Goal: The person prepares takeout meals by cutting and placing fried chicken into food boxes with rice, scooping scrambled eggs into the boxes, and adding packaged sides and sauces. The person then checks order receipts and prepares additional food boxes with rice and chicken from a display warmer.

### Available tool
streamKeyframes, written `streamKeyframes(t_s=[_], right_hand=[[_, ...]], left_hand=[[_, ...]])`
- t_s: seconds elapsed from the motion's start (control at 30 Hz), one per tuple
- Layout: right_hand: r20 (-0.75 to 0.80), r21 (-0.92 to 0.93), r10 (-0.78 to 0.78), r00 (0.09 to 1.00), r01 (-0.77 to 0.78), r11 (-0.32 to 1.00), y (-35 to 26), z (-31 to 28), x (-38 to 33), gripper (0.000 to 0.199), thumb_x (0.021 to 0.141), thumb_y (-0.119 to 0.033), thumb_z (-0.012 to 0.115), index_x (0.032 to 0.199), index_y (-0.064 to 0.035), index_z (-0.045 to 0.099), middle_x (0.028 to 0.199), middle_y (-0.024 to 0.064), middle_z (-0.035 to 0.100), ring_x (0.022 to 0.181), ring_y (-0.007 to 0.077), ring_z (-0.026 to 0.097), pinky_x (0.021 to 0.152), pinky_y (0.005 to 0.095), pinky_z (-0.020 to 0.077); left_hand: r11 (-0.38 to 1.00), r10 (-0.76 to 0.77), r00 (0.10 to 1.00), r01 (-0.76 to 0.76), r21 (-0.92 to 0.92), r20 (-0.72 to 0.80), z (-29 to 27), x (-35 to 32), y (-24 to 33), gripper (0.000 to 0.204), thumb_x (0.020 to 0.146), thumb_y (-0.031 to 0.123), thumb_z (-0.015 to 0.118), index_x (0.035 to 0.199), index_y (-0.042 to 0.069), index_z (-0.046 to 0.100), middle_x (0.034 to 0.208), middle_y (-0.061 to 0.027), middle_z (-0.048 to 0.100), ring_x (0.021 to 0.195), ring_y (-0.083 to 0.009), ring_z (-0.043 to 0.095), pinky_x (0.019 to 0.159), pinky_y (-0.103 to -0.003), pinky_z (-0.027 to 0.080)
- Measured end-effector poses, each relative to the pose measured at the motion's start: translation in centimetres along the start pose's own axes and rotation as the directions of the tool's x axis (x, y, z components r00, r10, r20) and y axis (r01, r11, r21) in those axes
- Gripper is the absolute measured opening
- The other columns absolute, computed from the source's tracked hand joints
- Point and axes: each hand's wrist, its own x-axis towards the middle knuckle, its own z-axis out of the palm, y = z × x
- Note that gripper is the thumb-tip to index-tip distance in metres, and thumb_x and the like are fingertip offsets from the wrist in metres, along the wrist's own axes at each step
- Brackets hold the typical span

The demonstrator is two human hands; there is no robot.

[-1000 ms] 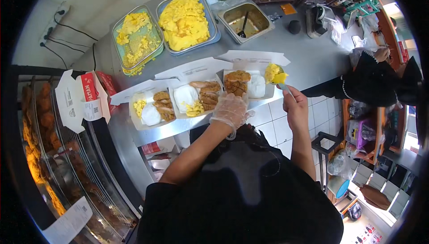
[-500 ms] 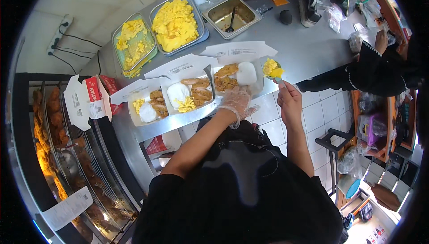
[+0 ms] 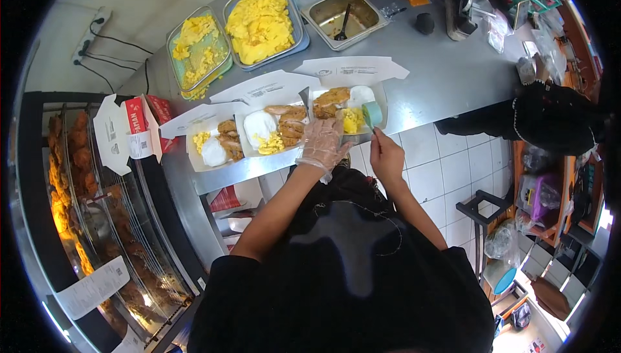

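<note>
Egg step: we are apparently portioning scrambled egg [image 3: 353,120] into the rightmost meal box [image 3: 383,94], which is sitting open on the steel counter [image 3: 446,88]
Spoon hand: our bare right hand [image 3: 388,159] is gripping the green spoon [image 3: 372,113], whose back is facing up just beside the egg
Gloved hand: our left hand [image 3: 322,141] is resting at the box's near left corner; we cannot tell whether its fingers are gripping
Next move: probably calling for freeing the spoon without dragging egg out
Box contents: sliced fried chicken [image 3: 332,102] and white rice [image 3: 359,95] are lying behind the lumpy, bright yellow egg
</note>
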Motion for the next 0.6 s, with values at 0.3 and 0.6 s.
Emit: streamKeyframes(t_s=[0.3,0.6], right_hand=[[0.147,0.457,0.274,0.950,-0.311,0.833,1.3,-3.9,1.7,0.023,0.086,-0.010,0.054,0.104,0.0027,0.061,0.072,0.0176,0.064,0.056,0.0122,0.057,0.054,0.0262,0.0452],[0.142,0.365,0.092,0.986,-0.138,0.921,2.4,-5.6,2.9,0.023,0.084,-0.011,0.056,0.102,0.0014,0.061,0.072,0.0190,0.062,0.058,0.0267,0.061,0.055,0.0316,0.0464]], left_hand=[[0.994,0.089,0.996,-0.089,-0.067,-0.007,-0.3,2.6,2.2,0.027,0.082,0.033,0.050,0.083,0.011,0.066,0.091,-0.0111,0.061,0.088,-0.0306,0.058,0.076,-0.043,0.045],[0.980,0.176,0.970,-0.156,-0.125,0.167,-1.1,3.0,0.9,0.038,0.079,0.036,0.057,0.103,0.005,0.058,0.110,-0.0182,0.055,0.101,-0.0333,0.053,0.087,-0.042,0.043]])
